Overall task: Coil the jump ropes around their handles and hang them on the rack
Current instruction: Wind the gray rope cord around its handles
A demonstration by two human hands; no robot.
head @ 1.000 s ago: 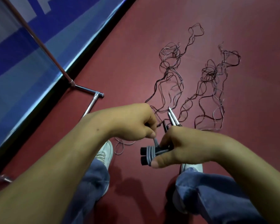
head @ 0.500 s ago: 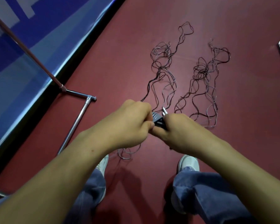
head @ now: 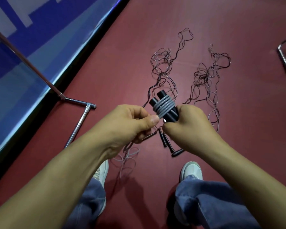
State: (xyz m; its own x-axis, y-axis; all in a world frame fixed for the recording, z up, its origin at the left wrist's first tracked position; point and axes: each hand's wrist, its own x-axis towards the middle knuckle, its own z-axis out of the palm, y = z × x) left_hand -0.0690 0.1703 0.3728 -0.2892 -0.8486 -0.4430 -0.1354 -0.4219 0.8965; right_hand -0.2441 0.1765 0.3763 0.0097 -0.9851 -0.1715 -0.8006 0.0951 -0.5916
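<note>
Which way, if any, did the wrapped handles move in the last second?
Yes: the wrapped handles moved up in view, away from the right shoe and toward the tangled ropes on the floor.

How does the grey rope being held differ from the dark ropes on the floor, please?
The grey rope is thick and neatly wound round two black handles; the dark ropes are thin and loosely tangled. The grey rope is held up, left hand pinching it, right hand gripping the handles; the dark ropes lie on the floor.

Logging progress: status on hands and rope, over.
Left hand pinches the grey rope. Right hand grips both black handles, rope coiled round them. Tangled ropes lie on the floor ahead.
</note>
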